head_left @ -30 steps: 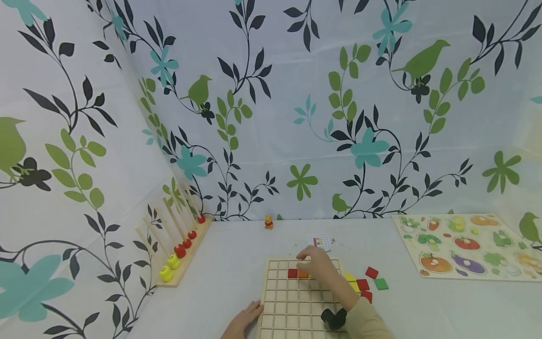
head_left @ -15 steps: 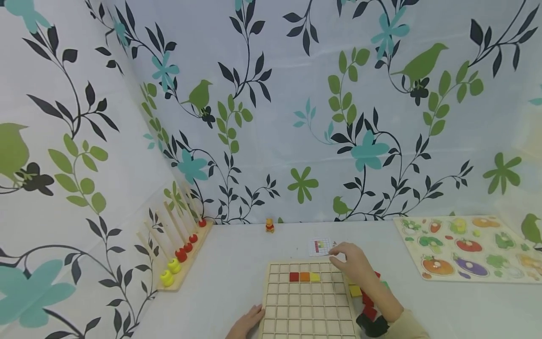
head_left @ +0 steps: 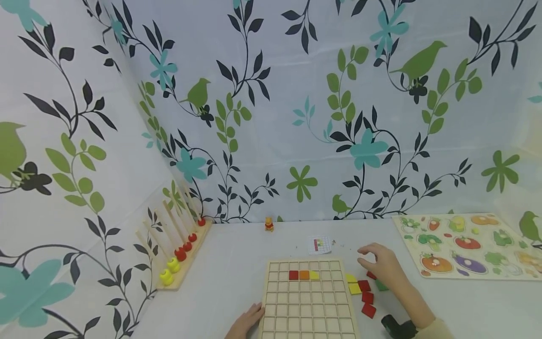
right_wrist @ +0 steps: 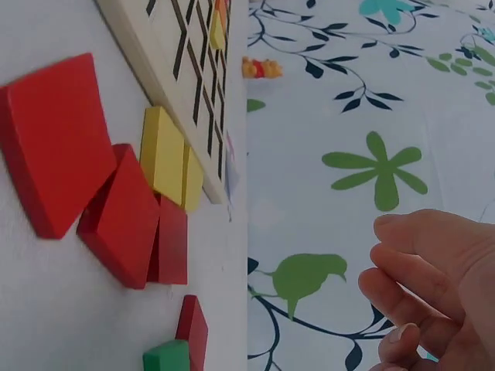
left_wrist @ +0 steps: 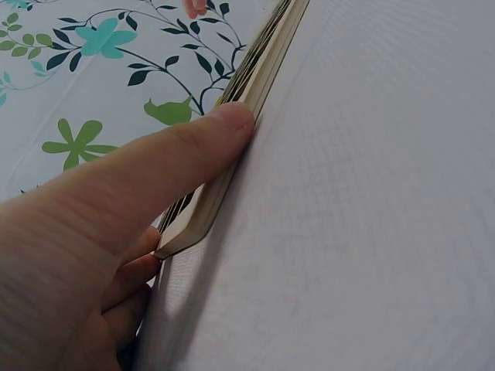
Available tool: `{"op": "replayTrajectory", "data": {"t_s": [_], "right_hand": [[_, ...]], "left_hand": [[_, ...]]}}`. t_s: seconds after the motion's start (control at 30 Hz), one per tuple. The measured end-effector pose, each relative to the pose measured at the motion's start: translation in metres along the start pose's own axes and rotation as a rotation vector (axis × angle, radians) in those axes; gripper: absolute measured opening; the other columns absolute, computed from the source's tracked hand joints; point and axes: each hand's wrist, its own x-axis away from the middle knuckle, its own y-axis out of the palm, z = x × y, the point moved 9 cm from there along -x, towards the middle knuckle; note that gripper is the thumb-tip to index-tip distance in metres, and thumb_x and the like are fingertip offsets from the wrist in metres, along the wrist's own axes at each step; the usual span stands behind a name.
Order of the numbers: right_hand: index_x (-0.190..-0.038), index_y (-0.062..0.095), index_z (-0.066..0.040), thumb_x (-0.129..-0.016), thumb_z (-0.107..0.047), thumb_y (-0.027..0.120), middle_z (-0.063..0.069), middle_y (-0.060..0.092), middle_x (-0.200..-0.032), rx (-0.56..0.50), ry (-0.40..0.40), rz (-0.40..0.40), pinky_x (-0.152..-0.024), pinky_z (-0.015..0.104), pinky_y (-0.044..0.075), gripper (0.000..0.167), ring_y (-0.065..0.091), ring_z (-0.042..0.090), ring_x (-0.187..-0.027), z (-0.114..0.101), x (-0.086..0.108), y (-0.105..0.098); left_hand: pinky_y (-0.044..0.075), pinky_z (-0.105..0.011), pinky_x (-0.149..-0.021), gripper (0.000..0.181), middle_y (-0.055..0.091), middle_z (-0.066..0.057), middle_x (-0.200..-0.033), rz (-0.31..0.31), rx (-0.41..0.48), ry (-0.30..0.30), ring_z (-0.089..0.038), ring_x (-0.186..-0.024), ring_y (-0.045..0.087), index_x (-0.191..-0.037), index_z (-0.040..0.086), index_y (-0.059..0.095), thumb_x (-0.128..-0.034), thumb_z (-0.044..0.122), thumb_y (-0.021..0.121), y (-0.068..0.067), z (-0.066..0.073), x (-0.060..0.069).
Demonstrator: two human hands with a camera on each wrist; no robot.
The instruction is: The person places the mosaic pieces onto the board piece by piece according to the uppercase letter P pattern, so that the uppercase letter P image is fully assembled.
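The wooden grid board [head_left: 311, 301] lies on the table with a red tile [head_left: 294, 275], an orange tile [head_left: 304, 275] and a yellow tile [head_left: 314, 275] side by side in one row. My left hand [head_left: 249, 319] holds the board's near left corner, its thumb [left_wrist: 186, 151] along one edge and its fingers round the side. To the right, my right hand [head_left: 383, 263] hovers above loose tiles, fingers loosely bent and nothing between them. Beside the board lie yellow tiles [right_wrist: 162, 151], several red tiles [right_wrist: 58, 147] and a green tile [right_wrist: 166, 357], the last partly under the hand in the head view.
Behind the board is a small card [head_left: 319, 245] printed with a coloured grid. A small bear figure [head_left: 269, 224] stands near the wall. A peg stand [head_left: 182, 268] with red and yellow pieces is at left, a vegetable puzzle board [head_left: 466, 247] at right. Black gear [head_left: 398, 327] sits at my right wrist.
My right hand has moved right, from the tile row on the board to above the loose tiles. A yellow tile now shows beside the orange one. The left hand has stayed at the board.
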Motion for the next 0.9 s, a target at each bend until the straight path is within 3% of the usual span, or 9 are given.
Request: {"op": "replayTrajectory", "data": {"t_s": [0.23, 0.47, 0.67, 0.9], "right_hand": [[-0.097, 0.064, 0.002, -0.077, -0.009, 0.07, 0.011, 0.061, -0.09, 0.043, 0.137, -0.144, -0.079, 0.048, 0.044, 0.024, 0.054, 0.034, -0.091, 0.025, 0.005, 0.011], [-0.097, 0.062, 0.003, -0.073, -0.011, 0.074, 0.007, 0.059, -0.083, 0.102, 0.233, -0.271, -0.073, 0.044, 0.046, 0.03, 0.053, 0.027, -0.081, 0.046, 0.012, 0.021], [-0.101, 0.057, 0.003, -0.07, -0.013, 0.076, 0.005, 0.056, -0.077, 0.109, 0.309, -0.314, -0.063, 0.036, 0.047, 0.04, 0.051, 0.019, -0.07, 0.059, 0.015, 0.028], [-0.095, 0.057, 0.002, -0.07, -0.01, 0.076, 0.006, 0.053, -0.076, 0.123, 0.347, -0.339, -0.062, 0.035, 0.047, 0.034, 0.048, 0.019, -0.068, 0.063, 0.015, 0.034]], "left_hand": [[0.032, -0.055, -0.091, 0.073, 0.037, -0.022, -0.134, 0.016, -0.011, 0.044, -0.033, -0.124, 0.031, -0.128, -0.009, 0.038, -0.0779, 0.038, 0.063, -0.001, 0.002, 0.001], [0.032, -0.055, -0.091, 0.073, 0.038, -0.02, -0.134, 0.011, -0.016, 0.036, -0.032, -0.124, 0.032, -0.128, -0.009, 0.039, -0.0788, 0.039, 0.062, 0.001, 0.001, 0.0], [0.032, -0.055, -0.091, 0.074, 0.037, -0.02, -0.135, 0.012, -0.015, 0.039, -0.031, -0.125, 0.031, -0.128, -0.009, 0.038, -0.0777, 0.04, 0.063, -0.002, 0.001, -0.001], [0.034, -0.054, -0.09, 0.074, 0.039, -0.02, -0.134, 0.0, -0.046, 0.067, -0.032, -0.124, 0.033, -0.127, -0.011, 0.038, -0.0797, 0.041, 0.061, -0.002, 0.0, -0.001]]}}
